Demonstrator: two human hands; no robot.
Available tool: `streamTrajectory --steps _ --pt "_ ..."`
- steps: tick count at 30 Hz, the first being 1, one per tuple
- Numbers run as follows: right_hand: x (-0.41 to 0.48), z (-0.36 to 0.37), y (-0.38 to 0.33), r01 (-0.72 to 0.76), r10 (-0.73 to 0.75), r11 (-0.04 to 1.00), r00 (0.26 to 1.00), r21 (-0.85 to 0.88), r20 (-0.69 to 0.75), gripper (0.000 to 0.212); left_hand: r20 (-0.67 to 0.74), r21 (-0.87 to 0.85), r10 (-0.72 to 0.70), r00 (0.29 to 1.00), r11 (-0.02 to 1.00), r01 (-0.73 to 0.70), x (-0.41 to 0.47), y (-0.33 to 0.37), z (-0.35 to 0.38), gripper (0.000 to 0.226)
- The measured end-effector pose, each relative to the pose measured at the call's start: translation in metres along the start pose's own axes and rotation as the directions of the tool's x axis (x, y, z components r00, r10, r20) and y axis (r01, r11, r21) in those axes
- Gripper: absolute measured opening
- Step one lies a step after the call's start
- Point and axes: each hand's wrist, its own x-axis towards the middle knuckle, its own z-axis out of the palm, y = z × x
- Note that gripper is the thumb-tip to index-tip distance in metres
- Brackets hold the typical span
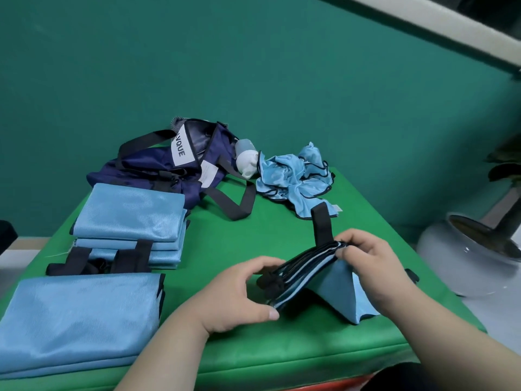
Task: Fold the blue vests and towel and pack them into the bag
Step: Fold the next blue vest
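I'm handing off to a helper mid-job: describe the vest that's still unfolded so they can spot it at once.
On the green table, look to the far edge, where the navy bag lies. Just right of it, beside a white object, sits the crumpled vest. Unlike the flat folded stacks at the left, it is a ruffled light-blue heap edged in black.

Bare green padded bench [270, 230] lies between the folded light-blue stacks [128, 221], the navy bag's black strap [225, 201] and the crumpled light-blue vest [296, 176].
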Motion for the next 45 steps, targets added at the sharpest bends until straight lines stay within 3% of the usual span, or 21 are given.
streamTrajectory --steps 3,7,11,15,18,25,26,28,31,33,36,39,42,45 --pt "0.001 -0.010 -0.002 -0.014 0.014 0.999 1.000 0.029 -0.014 0.023 -0.052 0.027 -0.009 0.999 1.000 0.011 0.005 0.003 0.012 0.078" --pt "0.004 -0.016 -0.004 -0.013 0.016 0.998 0.999 0.056 -0.047 0.007 -0.021 0.102 0.042 0.999 0.994 -0.040 0.008 0.007 0.021 0.087" --pt "0.006 -0.018 -0.005 -0.016 0.020 0.995 0.999 0.095 -0.040 0.010 -0.150 0.111 0.109 0.983 0.989 -0.093 0.015 0.005 0.031 0.070" --pt "0.008 -0.021 -0.002 -0.013 0.013 0.993 1.000 0.118 -0.004 0.023 -0.324 0.007 0.122 0.938 0.992 -0.126 0.019 0.006 0.035 0.044" --pt "0.006 -0.023 -0.002 -0.032 0.025 0.983 0.999 0.181 0.041 0.012 -0.390 -0.134 0.059 0.919 0.984 -0.120 0.018 0.017 0.033 0.033" --pt "-0.001 -0.037 -0.013 -0.001 -0.036 0.948 0.993 0.317 0.109 0.019 -0.525 -0.301 -0.023 0.851 0.940 -0.160 0.010 0.052 0.027 0.042" --pt "-0.004 -0.039 -0.018 -0.003 -0.039 0.943 0.992 0.334 0.120 0.023 -0.535 -0.298 -0.022 0.844 0.940 -0.165 0.008 0.060 0.026 0.042" --pt "-0.007 -0.045 -0.025 -0.001 -0.055 0.929 0.989 0.369 0.141 0.051 -0.552 -0.277 -0.010 0.834 0.946 -0.171 0.003 0.079 0.021 0.035" --pt "-0.014 -0.051 -0.041 0.050 -0.106 0.913 0.987 0.405 0.118 0.061 -0.575 -0.250 -0.008 0.818 0.954 -0.166 -0.002 0.111 0.013 0.027" --pt "-0.020 -0.054 -0.057 0.085 -0.133 0.911 0.987 0.404 0.093 0.062 -0.585 -0.256 -0.020 0.811 0.953 -0.162 -0.006 0.133 0.007 0.020" --pt "-0.032 -0.062 -0.084 0.152 -0.198 0.898 0.978 0.412 0.072 0.057 -0.573 -0.235 0.027 0.819 0.952 -0.196 -0.017 0.168 -0.003 0.034" --pt "-0.044 -0.070 -0.117 0.200 -0.253 0.876 0.965 0.440 0.065 0.023 -0.533 -0.199 0.092 0.841 0.953 -0.230 -0.030 0.200 -0.011 0.032" --pt "-0.052 -0.078 -0.140 0.269 -0.316 0.858 0.948 0.437 0.036 0.036 -0.519 -0.164 0.127 0.846 0.956 -0.244 -0.045 0.230 -0.019 0.031" --pt "-0.062 -0.085 -0.161 0.301 -0.353 0.848 0.935 0.436 0.041 0.030 -0.505 -0.131 0.149 0.850 0.960 -0.246 -0.058 0.254 -0.023 0.034"
